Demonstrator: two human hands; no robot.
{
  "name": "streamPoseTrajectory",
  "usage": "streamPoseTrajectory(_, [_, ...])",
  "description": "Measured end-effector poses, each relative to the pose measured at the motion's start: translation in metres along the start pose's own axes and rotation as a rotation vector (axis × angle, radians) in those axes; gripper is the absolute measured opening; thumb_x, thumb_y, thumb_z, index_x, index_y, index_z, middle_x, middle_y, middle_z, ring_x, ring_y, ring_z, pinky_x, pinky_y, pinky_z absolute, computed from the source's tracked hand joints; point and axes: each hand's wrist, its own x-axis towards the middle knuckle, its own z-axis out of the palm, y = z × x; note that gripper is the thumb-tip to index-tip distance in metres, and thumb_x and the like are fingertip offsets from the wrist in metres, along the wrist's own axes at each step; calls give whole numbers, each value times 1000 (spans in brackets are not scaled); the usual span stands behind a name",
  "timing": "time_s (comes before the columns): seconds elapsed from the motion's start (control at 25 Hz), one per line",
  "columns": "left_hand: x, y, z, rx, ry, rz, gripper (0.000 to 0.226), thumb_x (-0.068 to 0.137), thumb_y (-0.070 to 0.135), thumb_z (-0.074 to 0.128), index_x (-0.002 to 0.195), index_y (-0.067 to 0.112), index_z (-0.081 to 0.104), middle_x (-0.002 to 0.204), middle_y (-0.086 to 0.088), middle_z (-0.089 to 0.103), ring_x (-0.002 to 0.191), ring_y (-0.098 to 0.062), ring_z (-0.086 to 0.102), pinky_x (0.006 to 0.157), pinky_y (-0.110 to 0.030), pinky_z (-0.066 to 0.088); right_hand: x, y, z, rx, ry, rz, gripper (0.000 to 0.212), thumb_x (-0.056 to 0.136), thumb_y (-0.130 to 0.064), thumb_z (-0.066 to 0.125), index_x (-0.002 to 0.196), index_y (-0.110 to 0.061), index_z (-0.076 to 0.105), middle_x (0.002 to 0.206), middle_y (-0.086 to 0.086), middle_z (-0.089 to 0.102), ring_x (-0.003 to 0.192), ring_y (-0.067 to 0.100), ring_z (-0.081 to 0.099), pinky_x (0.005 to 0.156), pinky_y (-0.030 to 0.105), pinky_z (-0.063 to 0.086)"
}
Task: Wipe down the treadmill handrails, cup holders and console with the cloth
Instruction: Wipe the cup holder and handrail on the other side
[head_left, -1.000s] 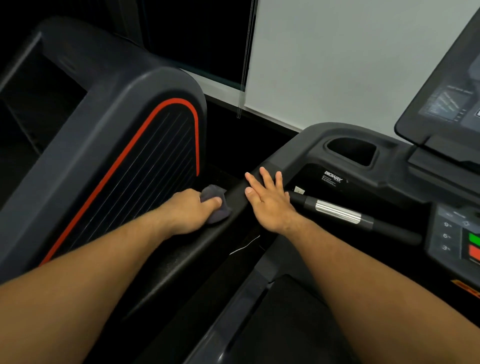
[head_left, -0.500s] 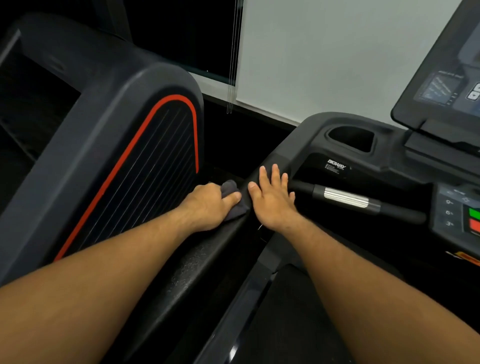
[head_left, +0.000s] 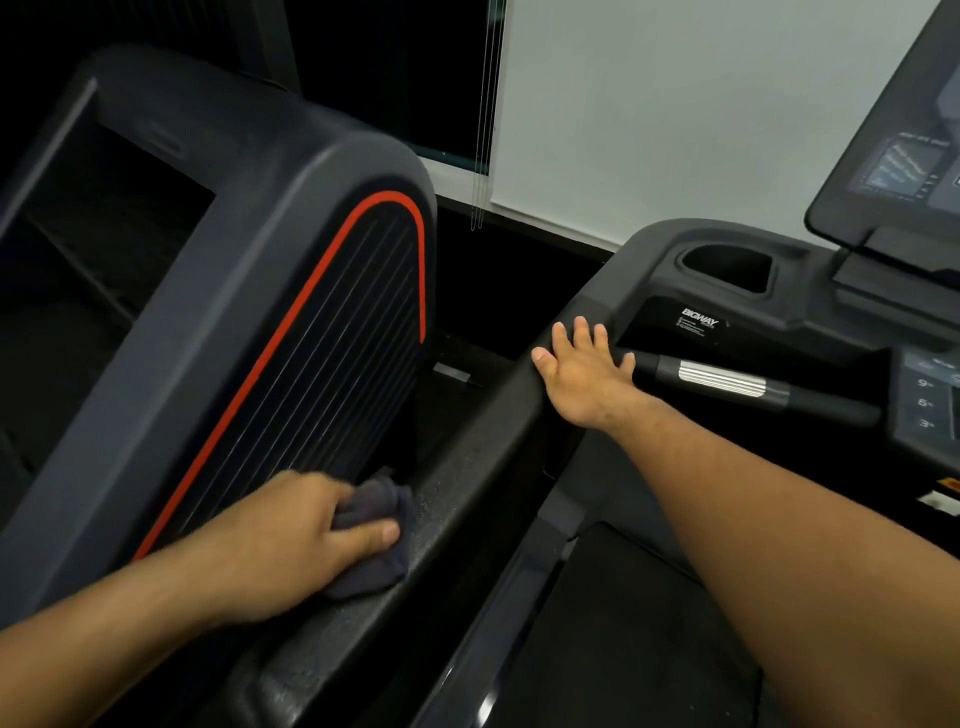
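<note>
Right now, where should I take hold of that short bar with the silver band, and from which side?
Probably around the silver band on the bar, from above: it runs nearly level with free space round it, and your right hand rests flat just left of it.

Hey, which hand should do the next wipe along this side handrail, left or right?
Left, most likely. The left hand grips the cloth, which is on the handrail. The right hand lies flat and empty farther up the same rail, so it would need the cloth first.
</note>
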Motion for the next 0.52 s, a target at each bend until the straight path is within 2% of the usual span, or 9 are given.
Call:
streamPoseTrajectory(0.04, [13,7,-4,1,91,10,34,90,50,59,74,21,66,66,3,67,61,-9,64,53,-24,46,-4,-6,-1,-28,3,-43,59,103,-49,16,155,-26,4,162,0,-13,147,22,-18,114,55,-10])
streamPoseTrajectory(0.12, [49,32,-4,-29,250,34,38,93,52,52,91,19,69,84,-2,70,79,-20,67,62,-28,45,-16,-14,5,-1,5,-104,57,103,-47,16,155,-25,8,163,-1,-8,147,20,-16,116,54,-8])
streamPoseTrajectory(0.2, [81,63,10,75,235,92,46,94,55,48,113,17,65,110,-10,68,100,-28,63,74,-29,43,-23,-12,14,15,4,-124,55,104,-45,17,155,-25,9,163,-1,-7,147,19,-15,116,53,-6])
streamPoseTrajectory(0.28, [89,74,34,281,139,139,60,95,56,43,141,17,44,133,-12,55,116,-29,55,88,-35,43,-22,-6,18,7,-5,-143,54,104,-45,18,155,-27,10,163,-4,-7,147,16,-15,116,54,-6])
streamPoseTrajectory(0.32, [81,73,43,371,140,152,65,97,55,40,149,18,30,140,-12,47,122,-29,50,94,-38,42,-21,-4,17,22,-5,-145,54,104,-46,18,155,-29,10,163,-6,-7,147,15,-15,116,54,-5])
streamPoseTrajectory(0.44, [32,52,55,542,174,190,72,99,51,37,155,18,6,156,-13,20,138,-28,29,110,-38,32,-22,-1,16,74,-4,-164,54,104,-45,19,155,-29,11,162,-8,-7,147,12,-16,116,52,-6])
streamPoseTrajectory(0.52, [-5,41,60,647,118,155,76,101,49,35,154,18,-9,161,-14,-2,148,-30,10,119,-40,21,-23,1,14,122,-24,-186,53,104,-42,22,155,-29,12,162,-9,-7,146,11,-16,116,50,-7])
